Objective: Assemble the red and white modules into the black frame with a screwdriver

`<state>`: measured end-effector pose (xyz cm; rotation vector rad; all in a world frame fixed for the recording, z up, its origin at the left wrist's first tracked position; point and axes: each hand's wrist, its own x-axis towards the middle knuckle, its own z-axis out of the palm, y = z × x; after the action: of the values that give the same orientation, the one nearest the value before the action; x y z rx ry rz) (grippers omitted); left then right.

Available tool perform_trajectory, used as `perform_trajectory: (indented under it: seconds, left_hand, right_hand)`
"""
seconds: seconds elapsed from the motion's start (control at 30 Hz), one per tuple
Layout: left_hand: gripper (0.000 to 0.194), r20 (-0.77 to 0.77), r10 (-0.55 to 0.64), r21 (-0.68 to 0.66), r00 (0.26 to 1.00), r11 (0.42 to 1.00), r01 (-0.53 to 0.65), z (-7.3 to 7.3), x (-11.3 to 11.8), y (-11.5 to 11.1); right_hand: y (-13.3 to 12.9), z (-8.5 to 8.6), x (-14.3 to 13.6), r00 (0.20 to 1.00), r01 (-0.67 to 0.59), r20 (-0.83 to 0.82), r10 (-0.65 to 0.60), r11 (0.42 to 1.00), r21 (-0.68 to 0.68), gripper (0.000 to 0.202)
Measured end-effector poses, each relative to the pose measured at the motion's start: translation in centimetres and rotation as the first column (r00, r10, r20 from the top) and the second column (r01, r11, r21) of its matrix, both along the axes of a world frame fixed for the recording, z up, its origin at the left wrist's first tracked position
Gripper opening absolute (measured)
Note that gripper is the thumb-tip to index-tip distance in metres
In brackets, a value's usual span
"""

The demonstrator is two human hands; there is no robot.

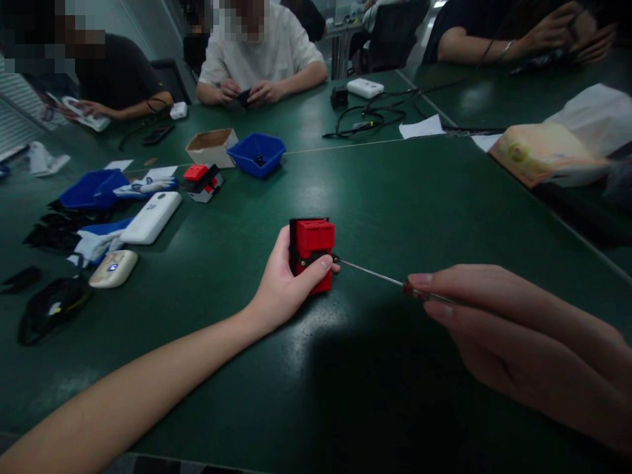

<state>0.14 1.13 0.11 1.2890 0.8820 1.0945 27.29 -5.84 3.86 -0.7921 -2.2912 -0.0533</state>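
Observation:
My left hand [284,283] grips a small red and black plastic block [316,237] just above the green table, with the thumb lying across its front. My right hand [508,322] pinches the handle of a thin screwdriver [371,271] between thumb and fingers. The metal shaft points left, and its tip meets a small dark piece at the block's right side, close to my left thumb. Whether the tip sits in a screw is too small to tell. The palm side of my right hand is in shadow.
On the green table [237,263] at left are white power banks [152,217], gloves [148,187], a blue bin [93,189] and a red-grey block [203,182]. Behind stand a cardboard box [212,146] and another blue bin [257,155]. Cables [368,118] lie farther back; several people sit around.

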Motion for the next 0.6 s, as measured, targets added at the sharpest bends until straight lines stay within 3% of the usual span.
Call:
perform_trajectory:
  seconds: [0.13,0.33,0.43,0.6]
  left_hand:
    - [0.042,-0.015,0.005,-0.014,1.000,1.000,-0.005,0.4,0.1,-0.1]
    - [0.046,-0.027,0.022,-0.016,0.999,1.000,-0.023,0.5,0.2,-0.2]
    - [0.047,-0.035,0.030,0.001,0.999,1.000,-0.030,0.5,0.3,-0.3]
    - [0.044,-0.056,0.034,-0.001,0.998,0.999,-0.034,0.6,0.2,-0.1]
  right_hand:
    - [0.1,-0.6,0.8,0.993,-0.073,0.094,0.075,0.997,-0.025,0.055]
    - [0.3,0.2,0.0,0.989,-0.002,0.147,-0.009,0.997,0.074,0.037]
    - [0.8,0.2,-0.5,0.982,-0.015,0.189,0.003,0.998,0.060,0.035]
    - [1.4,-0.2,-1.4,0.995,0.041,0.089,-0.049,0.995,0.091,0.030]
